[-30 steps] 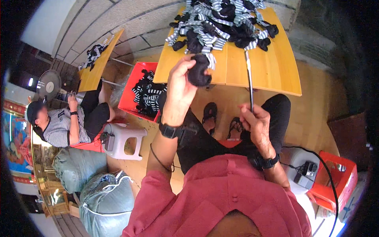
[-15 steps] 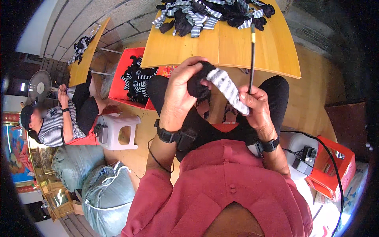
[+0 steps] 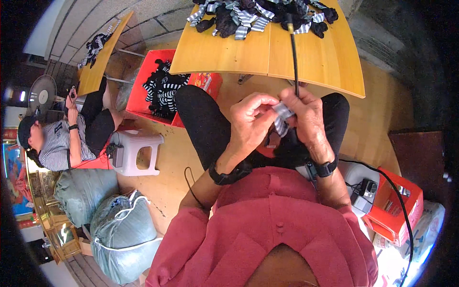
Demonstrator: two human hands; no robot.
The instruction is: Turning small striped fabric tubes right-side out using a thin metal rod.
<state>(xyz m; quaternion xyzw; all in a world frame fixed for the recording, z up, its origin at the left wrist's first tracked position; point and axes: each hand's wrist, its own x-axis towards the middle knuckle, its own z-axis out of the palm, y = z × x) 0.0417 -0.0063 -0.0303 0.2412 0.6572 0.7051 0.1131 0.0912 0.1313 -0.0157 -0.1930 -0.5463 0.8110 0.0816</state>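
Observation:
Between my two hands is a small grey-and-white striped fabric piece (image 3: 283, 114), bunched up and partly hidden by the fingers. My left hand (image 3: 251, 125) pinches its left edge with thumb and forefinger. My right hand (image 3: 308, 117) closes on its right side and also grips the lower end of a thin black rod (image 3: 295, 60). That rod points away from me over the table edge and has a yellowish band near its far end. No black part of the piece can be made out against my dark trousers.
The yellow wooden table (image 3: 229, 55) ahead bears a pile of black and striped fabric pieces (image 3: 244, 19). Left of it stands a red box (image 3: 136, 103) of black-and-white striped pieces. A person (image 3: 62, 146) sits far left, near a white stool (image 3: 138, 150) and stuffed sacks (image 3: 122, 239).
My left hand has moved down and right, toward my right hand. The black fuzzy part it held no longer shows, and the striped piece is bunched up. The rod's far end has swung left.

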